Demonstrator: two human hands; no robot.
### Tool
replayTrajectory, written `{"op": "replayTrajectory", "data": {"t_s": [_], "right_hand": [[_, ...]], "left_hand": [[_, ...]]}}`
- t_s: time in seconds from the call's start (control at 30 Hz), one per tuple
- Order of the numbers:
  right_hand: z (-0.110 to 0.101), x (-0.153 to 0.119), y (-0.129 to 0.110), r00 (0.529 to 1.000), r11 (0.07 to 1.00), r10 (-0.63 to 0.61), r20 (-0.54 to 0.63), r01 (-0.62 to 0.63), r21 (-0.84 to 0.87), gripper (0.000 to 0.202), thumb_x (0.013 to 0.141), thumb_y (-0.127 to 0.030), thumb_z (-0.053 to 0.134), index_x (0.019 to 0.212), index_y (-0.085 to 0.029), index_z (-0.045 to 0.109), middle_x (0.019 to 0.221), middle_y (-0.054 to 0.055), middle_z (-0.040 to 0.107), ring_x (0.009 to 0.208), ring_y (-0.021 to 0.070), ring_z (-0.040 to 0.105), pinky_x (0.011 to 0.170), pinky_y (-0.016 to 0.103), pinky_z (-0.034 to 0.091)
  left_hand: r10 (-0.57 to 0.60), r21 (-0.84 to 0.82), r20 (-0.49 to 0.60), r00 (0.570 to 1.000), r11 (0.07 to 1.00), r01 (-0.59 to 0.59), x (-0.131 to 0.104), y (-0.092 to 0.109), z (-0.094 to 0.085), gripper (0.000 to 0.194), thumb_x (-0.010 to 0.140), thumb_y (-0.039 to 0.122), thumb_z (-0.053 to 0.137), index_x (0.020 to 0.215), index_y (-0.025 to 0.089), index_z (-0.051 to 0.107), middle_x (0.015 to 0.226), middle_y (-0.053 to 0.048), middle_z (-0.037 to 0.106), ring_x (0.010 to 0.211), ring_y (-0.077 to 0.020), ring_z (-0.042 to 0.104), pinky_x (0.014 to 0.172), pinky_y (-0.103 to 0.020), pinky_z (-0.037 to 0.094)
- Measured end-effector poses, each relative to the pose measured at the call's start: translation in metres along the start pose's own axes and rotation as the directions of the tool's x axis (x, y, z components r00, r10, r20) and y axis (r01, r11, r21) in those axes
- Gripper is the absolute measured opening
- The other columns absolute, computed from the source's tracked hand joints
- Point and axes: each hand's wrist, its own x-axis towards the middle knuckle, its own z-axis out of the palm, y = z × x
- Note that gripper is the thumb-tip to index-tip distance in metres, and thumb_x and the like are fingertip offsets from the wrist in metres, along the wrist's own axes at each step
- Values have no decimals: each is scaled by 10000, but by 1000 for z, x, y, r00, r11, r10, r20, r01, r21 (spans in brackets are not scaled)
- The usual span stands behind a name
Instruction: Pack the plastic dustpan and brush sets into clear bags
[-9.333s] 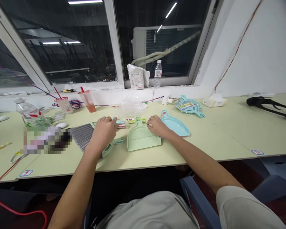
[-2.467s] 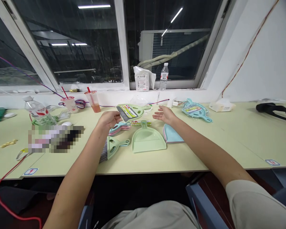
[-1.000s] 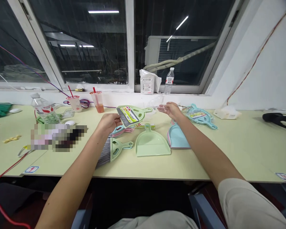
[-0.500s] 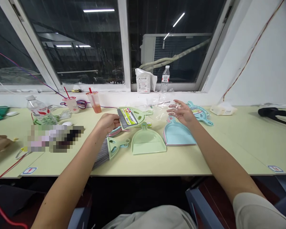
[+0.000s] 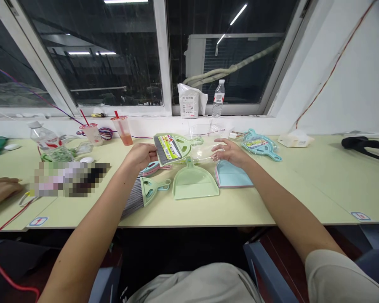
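My left hand (image 5: 142, 156) is closed on the bristle end of a green brush (image 5: 182, 145) with a yellow label, raised over the table. A clear plastic bag (image 5: 204, 149) lies around the brush's handle and reaches to my right hand (image 5: 229, 152), whose fingers are closed on it. Below sits a green dustpan (image 5: 196, 185). Under my right hand is a stack of dustpans, blue on top (image 5: 232, 174). To the left lie more brushes, a green one (image 5: 148, 189) in front.
Bagged blue brush set (image 5: 260, 144) and a tissue pack (image 5: 295, 139) lie right. Cups (image 5: 123, 131), a bottle (image 5: 47, 141) and another person's hand (image 5: 1, 191) are left. On the sill stand a bottle (image 5: 219, 99) and white package (image 5: 189, 103).
My right hand has moved left and slightly down, closer to the brush, with the plastic bag. My left hand still holds the brush. The view has shifted slightly.
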Motion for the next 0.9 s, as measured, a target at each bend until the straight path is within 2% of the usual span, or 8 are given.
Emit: {"op": "replayTrajectory", "data": {"t_s": [0.2,0.3,0.4,0.5,0.63,0.77,0.9], "right_hand": [[7,1,-1,996,989,91,-3,-90,119,235,848,-298,803,991,-198,645,1069,125,775,959,324,789,892,494,634],[5,4,2,996,983,82,-39,-75,168,169,865,-271,770,897,-198,621,1058,133,787,986,334,787,896,495,632],[4,4,1,998,985,40,-55,-30,168,188,832,-186,770,860,-203,585,1102,130,792,1019,338,782,911,510,624],[5,2,-2,999,985,-12,-52,21,171,210,806,-140,760,845,-203,564,1136,116,787,1045,347,776,941,546,610],[10,0,-4,998,988,-62,12,60,145,291,743,-78,766,883,-210,547,1180,93,767,1063,353,768,945,581,608],[12,-1,-1,994,994,-75,77,68,88,437,683,-14,762,1003,-219,547,1186,105,749,1046,348,770,862,524,650],[11,-2,-2,994,999,2,107,-6,38,621,708,-22,738,1243,-238,507,1246,137,733,995,347,785,767,495,675]], "left_hand": [[59,67,46,997,996,-62,-3,-7,-1,87,775,1,641,818,72,666,774,-139,737,743,-250,762,827,-465,653],[57,114,64,996,991,-64,-5,-6,0,80,779,0,653,794,79,655,725,-111,711,674,-219,737,767,-427,658],[47,175,18,999,983,-49,-8,-4,1,95,783,-10,654,778,84,644,689,-95,690,641,-212,725,705,-391,653],[43,200,-33,999,979,-35,-9,-2,1,118,783,-18,657,755,93,627,666,-88,677,643,-222,728,707,-403,653],[43,159,-20,999,986,-40,-7,-2,-1,115,779,-23,655,762,87,630,704,-109,699,680,-238,743,743,-431,659],[-9,90,41,999,996,5,-6,-2,-2,103,776,-33,620,813,56,657,770,-155,732,714,-247,756,742,-411,663],[-67,18,57,996,998,66,-1,-6,-5,160,750,-41,626,878,36,681,819,-183,752,761,-272,773,761,-409,665]]}}
